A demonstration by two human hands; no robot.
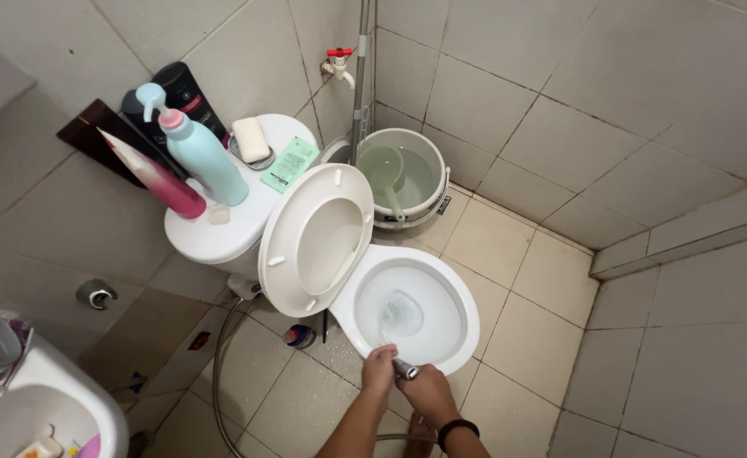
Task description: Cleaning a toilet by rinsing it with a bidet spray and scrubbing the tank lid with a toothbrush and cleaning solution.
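Both hands meet at the near rim of the toilet bowl [454,339]. The right hand [428,392], black band on its wrist, is wrapped around the metal spray nozzle [405,370], while the left hand [379,369] curls in just beside it, fingers bent at the nozzle's tip. The nozzle's long axis runs up and to the left, toward the water in the bowl straight ahead. Its hose [217,373] loops over the floor to the left.
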